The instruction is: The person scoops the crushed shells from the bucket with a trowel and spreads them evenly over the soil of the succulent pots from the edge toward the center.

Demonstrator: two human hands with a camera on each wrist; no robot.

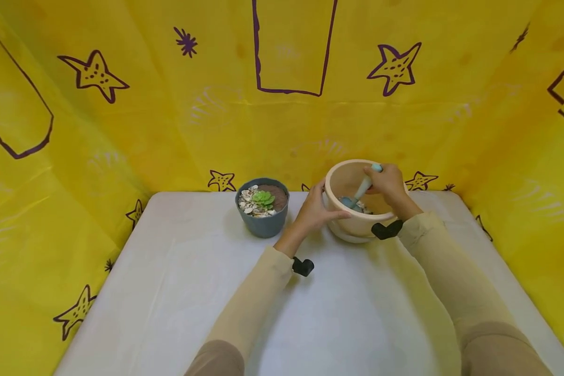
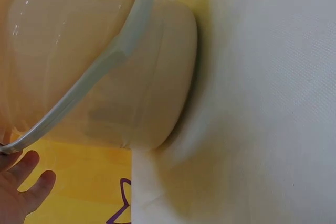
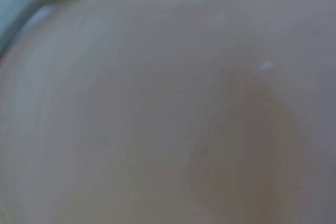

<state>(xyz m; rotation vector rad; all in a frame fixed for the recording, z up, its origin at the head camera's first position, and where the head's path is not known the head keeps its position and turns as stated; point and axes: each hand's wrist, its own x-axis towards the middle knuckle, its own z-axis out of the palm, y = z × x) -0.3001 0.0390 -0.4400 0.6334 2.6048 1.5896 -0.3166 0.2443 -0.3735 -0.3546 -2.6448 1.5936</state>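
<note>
A cream plastic bucket (image 1: 350,230) stands on the table; its pale swing handle (image 2: 100,66) hangs down the near side in the left wrist view. My left hand (image 1: 314,211) holds the bucket at its left rim, thumb along the near side; some of its fingers (image 2: 39,190) stand spread off the wall. Inside the bucket, my right hand (image 1: 389,183) grips the handle of a small light-blue shovel (image 1: 363,189). The shovel's blade is down among whitish shell-like pieces (image 1: 363,209), partly hidden by the rim. Only the blurred bucket wall (image 3: 136,103) fills the right wrist view.
A blue-grey pot (image 1: 265,227) with a green succulent (image 1: 263,198), whitish pieces and brown soil stands left of the bucket. The white-covered table (image 1: 178,292) extends toward me. Yellow cloth walls (image 1: 282,130) with starfish drawings rise behind and at both sides.
</note>
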